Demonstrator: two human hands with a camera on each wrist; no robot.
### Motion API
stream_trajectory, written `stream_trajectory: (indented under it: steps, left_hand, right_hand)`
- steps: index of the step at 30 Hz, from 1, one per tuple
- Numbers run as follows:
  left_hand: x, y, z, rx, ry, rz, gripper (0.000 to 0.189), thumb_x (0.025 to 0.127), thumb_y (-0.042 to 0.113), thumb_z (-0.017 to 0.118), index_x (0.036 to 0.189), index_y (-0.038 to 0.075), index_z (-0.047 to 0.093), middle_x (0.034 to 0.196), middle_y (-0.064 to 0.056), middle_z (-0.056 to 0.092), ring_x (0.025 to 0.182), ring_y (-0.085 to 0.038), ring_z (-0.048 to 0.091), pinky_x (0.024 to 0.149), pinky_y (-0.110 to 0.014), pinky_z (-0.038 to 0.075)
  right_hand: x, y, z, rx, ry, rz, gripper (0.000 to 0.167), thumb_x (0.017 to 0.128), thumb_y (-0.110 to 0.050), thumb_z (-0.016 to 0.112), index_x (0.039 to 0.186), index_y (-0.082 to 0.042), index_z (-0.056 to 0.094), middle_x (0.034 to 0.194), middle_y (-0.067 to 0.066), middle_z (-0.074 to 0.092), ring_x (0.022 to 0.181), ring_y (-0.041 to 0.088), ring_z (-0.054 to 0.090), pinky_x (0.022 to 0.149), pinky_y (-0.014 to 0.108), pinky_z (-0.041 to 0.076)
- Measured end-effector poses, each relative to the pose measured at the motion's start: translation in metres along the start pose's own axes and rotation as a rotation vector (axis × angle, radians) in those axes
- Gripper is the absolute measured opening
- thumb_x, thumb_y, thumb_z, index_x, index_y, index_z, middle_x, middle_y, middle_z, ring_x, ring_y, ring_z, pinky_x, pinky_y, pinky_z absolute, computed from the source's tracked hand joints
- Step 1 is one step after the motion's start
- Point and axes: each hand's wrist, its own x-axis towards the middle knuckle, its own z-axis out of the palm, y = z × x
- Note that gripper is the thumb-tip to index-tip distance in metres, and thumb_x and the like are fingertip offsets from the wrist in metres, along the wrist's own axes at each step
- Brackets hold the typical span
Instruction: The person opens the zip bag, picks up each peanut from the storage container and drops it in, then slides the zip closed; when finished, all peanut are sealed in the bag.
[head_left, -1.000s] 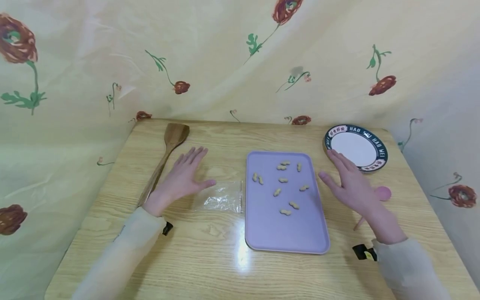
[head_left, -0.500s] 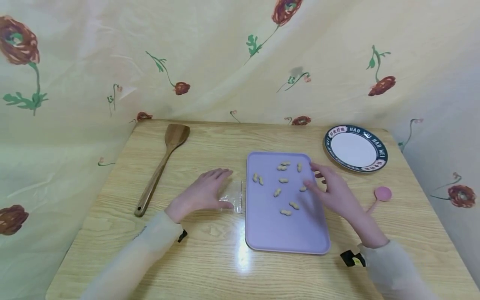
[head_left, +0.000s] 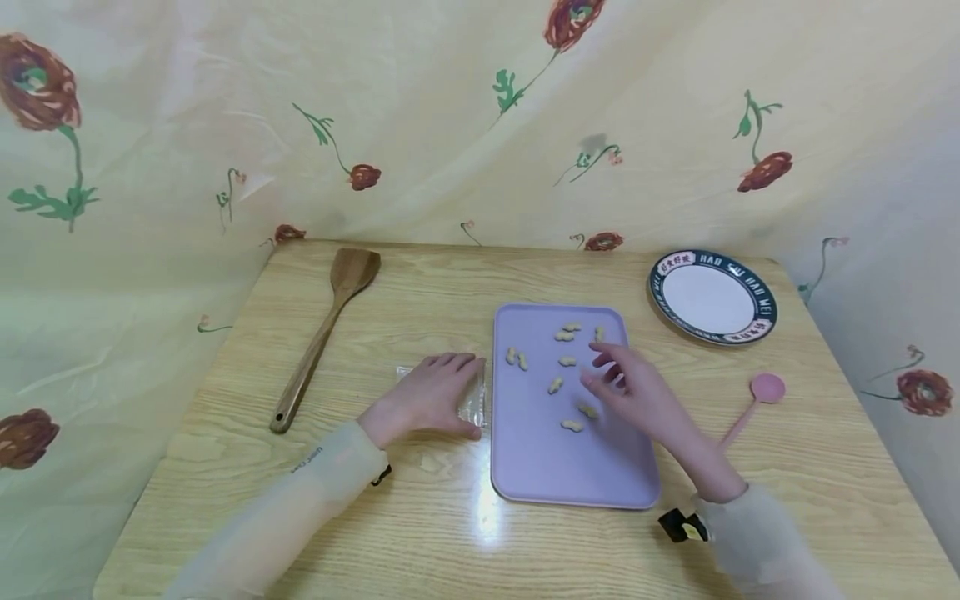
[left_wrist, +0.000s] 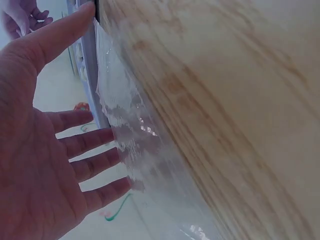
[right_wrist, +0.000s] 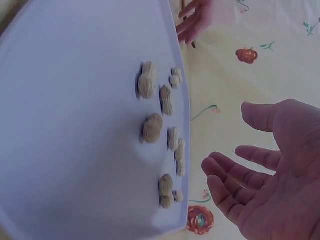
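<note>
My left hand (head_left: 427, 393) hovers at or just above a clear plastic bag (head_left: 474, 402), thumb and fingers spread, gripping nothing. In the left wrist view the fingertips come close to the bag (left_wrist: 132, 117); whether they touch it I cannot tell. A lilac tray (head_left: 540, 471) lies to the right of the bag, with several unshelled peanuts (head_left: 572, 426) scattered on it. Over the tray's right half is my right hand (head_left: 637, 396), fingers slightly bent and holding nothing. The right wrist view shows a gap between this hand (right_wrist: 270, 180) and the peanuts (right_wrist: 147, 82).
A wooden turner (head_left: 318, 343) lies at the left of the table (head_left: 420, 525). Back right stands a dark-rimmed white plate (head_left: 708, 298), with a pink spoon (head_left: 767, 388) nearer me, partly behind my right arm. Flowered cloth (head_left: 435, 108) hangs behind the table.
My left hand has moved right and down onto the bag's area, nearer the tray. My right hand has come left from beside the plate to over the peanuts, its fingers bending more.
</note>
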Motion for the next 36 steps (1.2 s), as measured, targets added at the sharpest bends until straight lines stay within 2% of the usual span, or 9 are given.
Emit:
stream_trajectory:
  steps: [4, 14, 25, 29, 36]
  left_hand:
    - [0.002, 0.001, -0.001, 0.027, -0.009, -0.011, 0.108, 0.075, 0.063, 0.078, 0.156, 0.011, 0.03, 0.157, -0.011, 0.036, 0.142, -0.032, 0.034, 0.116, -0.049, 0.026]
    - [0.003, 0.005, -0.001, 0.036, 0.004, -0.009, 0.102, 0.076, 0.058, 0.079, 0.154, 0.01, 0.034, 0.153, -0.008, 0.041, 0.139, -0.031, 0.038, 0.113, -0.047, 0.032]
    - [0.002, 0.0, 0.004, 0.018, 0.033, -0.016, 0.101, 0.078, 0.064, 0.073, 0.155, 0.012, 0.034, 0.154, -0.007, 0.039, 0.139, -0.03, 0.038, 0.111, -0.051, 0.033]
    - [0.003, 0.0, 0.003, -0.006, 0.052, -0.014, 0.1, 0.078, 0.064, 0.073, 0.155, 0.013, 0.034, 0.154, -0.006, 0.039, 0.14, -0.029, 0.037, 0.111, -0.053, 0.032]
    - [0.006, -0.001, -0.003, -0.022, 0.11, 0.002, 0.099, 0.076, 0.065, 0.074, 0.152, 0.014, 0.039, 0.152, -0.005, 0.041, 0.137, -0.028, 0.04, 0.108, -0.051, 0.037]
  right_hand:
    - [0.001, -0.006, 0.006, 0.009, -0.011, -0.029, 0.047, 0.095, -0.016, 0.07, 0.133, 0.007, 0.055, 0.107, 0.019, 0.066, 0.087, 0.026, 0.063, 0.075, 0.044, 0.053]
    - [0.004, -0.016, 0.022, 0.053, -0.045, -0.06, 0.041, 0.094, -0.012, 0.07, 0.129, 0.005, 0.058, 0.099, 0.01, 0.066, 0.08, 0.019, 0.06, 0.068, 0.03, 0.051]
    - [0.005, -0.022, 0.037, 0.063, -0.047, -0.045, 0.038, 0.093, -0.014, 0.072, 0.124, 0.005, 0.061, 0.094, 0.006, 0.066, 0.075, 0.017, 0.059, 0.066, 0.028, 0.05]
    - [0.007, -0.024, 0.039, 0.059, -0.049, -0.045, 0.037, 0.094, -0.015, 0.071, 0.123, 0.006, 0.062, 0.092, 0.006, 0.066, 0.075, 0.017, 0.059, 0.067, 0.029, 0.05]
    - [0.01, -0.028, 0.042, 0.075, -0.072, -0.034, 0.036, 0.095, -0.017, 0.07, 0.123, 0.004, 0.063, 0.093, 0.004, 0.066, 0.077, 0.016, 0.059, 0.068, 0.03, 0.051]
